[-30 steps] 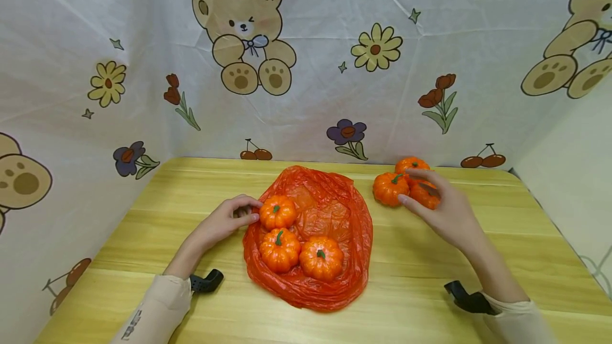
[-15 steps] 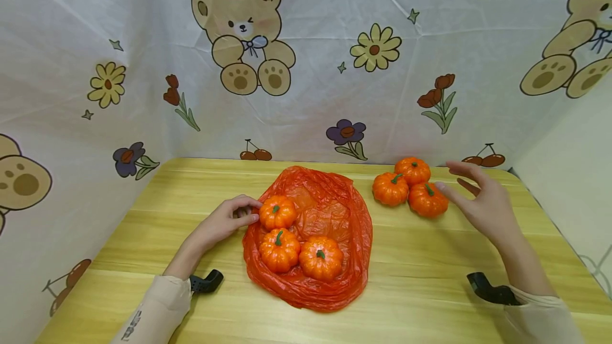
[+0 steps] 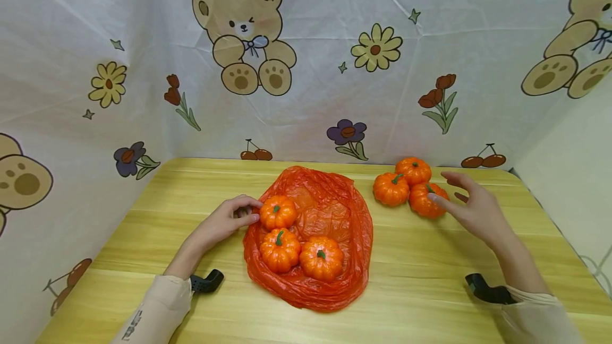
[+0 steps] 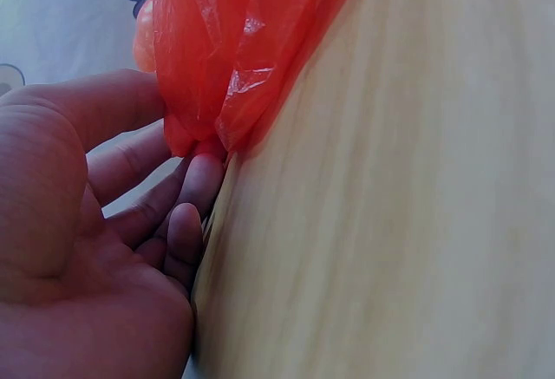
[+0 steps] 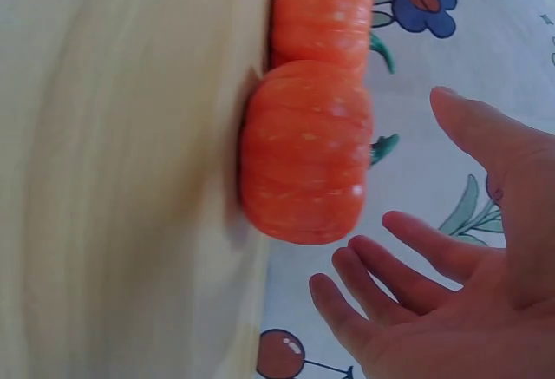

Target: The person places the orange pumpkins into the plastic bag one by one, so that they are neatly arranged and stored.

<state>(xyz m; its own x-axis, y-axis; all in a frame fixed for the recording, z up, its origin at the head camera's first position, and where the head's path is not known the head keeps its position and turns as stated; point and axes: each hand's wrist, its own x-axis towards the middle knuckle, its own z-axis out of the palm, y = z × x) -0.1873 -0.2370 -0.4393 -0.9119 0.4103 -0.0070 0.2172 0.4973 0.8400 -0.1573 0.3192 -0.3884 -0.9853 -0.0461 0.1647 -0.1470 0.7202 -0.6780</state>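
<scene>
- The left hand point(image 3: 224, 222) grips the left edge of the red bag point(image 3: 362, 222), thumb and fingers bent around the thin plastic.
- The bag, crinkled and slightly see-through, spreads in a rough round with a bunched, glossy rim; it lies at the middle of the table point(image 3: 406, 301).
- Inside it sit three squat orange pumpkins, smooth, shiny and ribbed: the far-left pumpkin point(image 3: 278, 214) near the left hand's fingertips, the near-left pumpkin point(image 3: 280, 252) with a curved green stem, and the near-right pumpkin point(image 3: 321, 264) with a short one.
- The right hand point(image 3: 480, 211) holds nothing; its thumb and fingers stand apart, just beside the rightmost pumpkin point(image 3: 425, 203).
- That pumpkin rests on the table at the far right, clustered with the left outer pumpkin point(image 3: 391, 191) and the farthest pumpkin point(image 3: 413, 170); all three share the lobed shape, glossy skin and green stem.
- The table has a flat, pale yellow surface with streaky wood grain.
- Beyond it hangs a white cloth point(image 3: 320, 9), lightly creased, printed with bears, flowers and cherries.
- Light beige sleeves cover both forearms, the left sleeve point(image 3: 158, 301) bearing dark lettering; an angular black piece point(image 3: 207, 281) juts out by the left wrist, another black piece point(image 3: 490, 289) by the right.
</scene>
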